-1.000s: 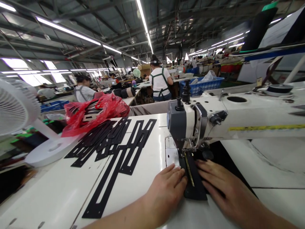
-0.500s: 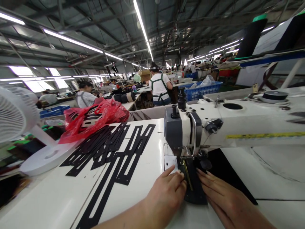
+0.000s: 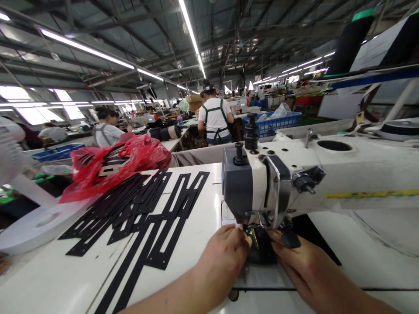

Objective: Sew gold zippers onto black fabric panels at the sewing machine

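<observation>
A black piece with a gold-toothed zipper lies under the head of a white and grey sewing machine. My left hand is at its left edge, fingers curled and pressed together on it close to the needle area. My right hand rests along the right edge, fingers stretched out and fairly flat; their tips are partly hidden behind the machine's parts. Black fabric stretches away beneath the machine arm on the right.
Several black slotted strips lie overlapping on the white table. Behind them is a red plastic bag. A white fan stands at left. Beyond, a person in a white shirt works near a blue basket.
The zipper piece has moved farther in under the machine head, and both hands have gone forward with it. The view has shifted slightly.
</observation>
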`<state>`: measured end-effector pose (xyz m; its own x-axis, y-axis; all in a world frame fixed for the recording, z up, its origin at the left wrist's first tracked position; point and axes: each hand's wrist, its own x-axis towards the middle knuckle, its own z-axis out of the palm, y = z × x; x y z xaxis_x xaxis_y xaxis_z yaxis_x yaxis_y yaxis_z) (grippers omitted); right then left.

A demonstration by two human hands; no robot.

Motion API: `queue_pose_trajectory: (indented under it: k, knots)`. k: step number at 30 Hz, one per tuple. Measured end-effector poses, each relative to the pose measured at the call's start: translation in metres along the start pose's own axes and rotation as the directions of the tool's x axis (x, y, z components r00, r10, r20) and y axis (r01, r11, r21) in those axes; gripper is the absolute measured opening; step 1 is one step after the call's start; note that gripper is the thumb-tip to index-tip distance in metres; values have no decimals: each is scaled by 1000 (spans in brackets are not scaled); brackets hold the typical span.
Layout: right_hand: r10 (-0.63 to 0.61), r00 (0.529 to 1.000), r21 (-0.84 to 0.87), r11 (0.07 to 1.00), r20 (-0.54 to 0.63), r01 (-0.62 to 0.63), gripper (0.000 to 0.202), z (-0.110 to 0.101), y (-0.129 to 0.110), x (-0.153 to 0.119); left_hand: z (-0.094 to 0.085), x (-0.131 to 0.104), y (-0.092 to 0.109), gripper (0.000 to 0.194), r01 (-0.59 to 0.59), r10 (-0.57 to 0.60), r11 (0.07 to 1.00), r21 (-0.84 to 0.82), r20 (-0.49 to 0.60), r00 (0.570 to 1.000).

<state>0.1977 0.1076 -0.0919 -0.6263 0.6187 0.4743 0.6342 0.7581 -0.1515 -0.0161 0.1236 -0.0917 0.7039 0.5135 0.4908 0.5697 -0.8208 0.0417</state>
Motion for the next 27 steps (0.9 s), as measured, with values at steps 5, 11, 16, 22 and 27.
queue_pose_trajectory:
  k: [5,11,16,22,27]
  knots:
    - [-37,994,-1,999,-102,37,38,2,-3,-4,0,-7,3,24,-78,79,997,24,-82,993]
    - [-39,996,-10,999,-80,38,39,1,-5,0,3,-5,7,30,-94,110,991,93,-180,978]
    - [-5,998,8,1000,-55,6,39,0,-2,4,5,-2,3,27,-84,96,992,96,-118,988]
    - [18,1000,-9,1000,-12,-18,37,3,4,6,2,1,-4,25,-79,82,992,97,-27,996]
    - [32,998,-2,999,-55,-32,37,6,5,8,2,1,-5,25,-73,75,994,82,-27,997]
